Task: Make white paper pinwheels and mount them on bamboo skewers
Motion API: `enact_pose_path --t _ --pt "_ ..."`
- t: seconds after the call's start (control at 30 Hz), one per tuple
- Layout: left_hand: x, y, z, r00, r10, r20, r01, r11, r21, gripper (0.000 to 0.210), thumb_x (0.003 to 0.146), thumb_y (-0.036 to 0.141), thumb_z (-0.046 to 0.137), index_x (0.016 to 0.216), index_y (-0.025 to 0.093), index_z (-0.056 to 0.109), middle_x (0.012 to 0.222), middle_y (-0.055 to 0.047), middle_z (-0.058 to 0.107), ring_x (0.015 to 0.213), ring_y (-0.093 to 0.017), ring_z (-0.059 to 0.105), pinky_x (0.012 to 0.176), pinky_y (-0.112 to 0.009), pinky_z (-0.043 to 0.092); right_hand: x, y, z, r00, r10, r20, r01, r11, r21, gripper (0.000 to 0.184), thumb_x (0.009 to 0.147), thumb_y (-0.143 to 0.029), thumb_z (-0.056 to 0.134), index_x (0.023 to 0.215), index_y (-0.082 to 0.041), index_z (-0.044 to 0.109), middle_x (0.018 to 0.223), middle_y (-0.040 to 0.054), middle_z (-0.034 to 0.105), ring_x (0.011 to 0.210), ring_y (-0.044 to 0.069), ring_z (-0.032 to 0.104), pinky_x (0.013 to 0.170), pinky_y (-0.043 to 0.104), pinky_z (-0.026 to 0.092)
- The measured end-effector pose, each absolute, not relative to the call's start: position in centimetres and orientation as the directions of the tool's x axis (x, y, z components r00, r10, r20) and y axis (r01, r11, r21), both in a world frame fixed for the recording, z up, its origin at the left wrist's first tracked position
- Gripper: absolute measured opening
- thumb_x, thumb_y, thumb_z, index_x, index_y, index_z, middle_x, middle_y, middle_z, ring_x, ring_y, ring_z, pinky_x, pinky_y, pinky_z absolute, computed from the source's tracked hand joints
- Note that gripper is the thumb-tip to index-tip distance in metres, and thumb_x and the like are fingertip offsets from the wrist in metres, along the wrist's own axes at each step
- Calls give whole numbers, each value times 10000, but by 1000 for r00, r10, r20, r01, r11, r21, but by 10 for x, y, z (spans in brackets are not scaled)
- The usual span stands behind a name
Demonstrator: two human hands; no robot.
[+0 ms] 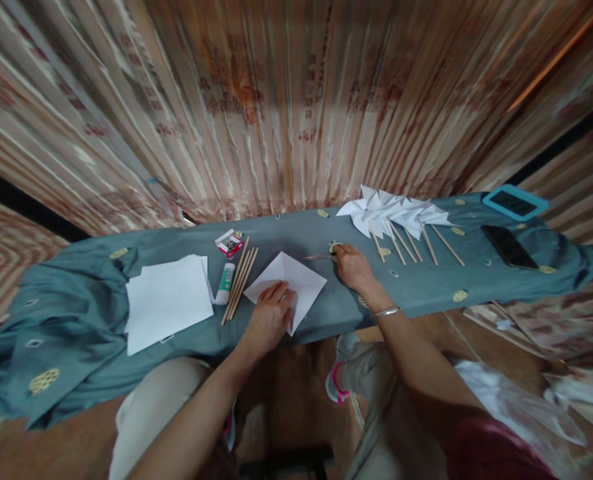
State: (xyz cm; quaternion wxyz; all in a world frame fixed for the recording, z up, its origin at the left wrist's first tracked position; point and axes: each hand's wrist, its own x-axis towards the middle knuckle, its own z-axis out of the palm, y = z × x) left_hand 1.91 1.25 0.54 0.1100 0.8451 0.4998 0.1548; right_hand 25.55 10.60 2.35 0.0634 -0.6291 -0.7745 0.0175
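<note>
A square white sheet of paper with crease lines lies turned cornerwise on the cloth. My left hand rests on its near left part, fingers lying on the paper. Just right of the sheet, my right hand is closed around the handle end of a pair of scissors. Their thin blades point left toward the paper, and the fingers partly hide the handles. Left of the sheet are several thin wooden sticks, a glue stick and a small red-and-white box.
A stack of white paper lies at left. White paper pinwheels on sticks overlap at the back right. Farther right are a black phone and a blue-framed object. A curtain hangs behind the cloth-covered table.
</note>
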Motion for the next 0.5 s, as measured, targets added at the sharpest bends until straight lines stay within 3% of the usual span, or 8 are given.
enact_pose_path --t 0.23,0.43,0.5 --pt "12 17 7 394 912 111 812 -402 423 459 820 206 604 1270 136 546 1436 -182 466 1378 -291 378 1120 -463 341 260 81 35 -231 972 -29 973 231 -16 363 825 -65 461 1154 -102 610 1039 184 706 995 264 638 877 329 438" --pt "3 23 8 264 956 129 885 -293 361 713 754 315 702 1392 147 429 1514 -182 365 1443 -358 217 1132 -566 240 264 54 43 -171 977 -128 984 175 25 308 823 -248 536 1078 -100 622 882 203 731 872 309 691 701 327 439" --pt "3 24 9 227 967 120 905 -255 340 721 740 348 718 1386 181 443 1516 -170 370 1439 -371 222 1126 -587 224 266 52 43 -154 978 -142 988 152 -30 287 815 -281 531 1030 -127 644 877 196 733 859 312 693 684 329 424"
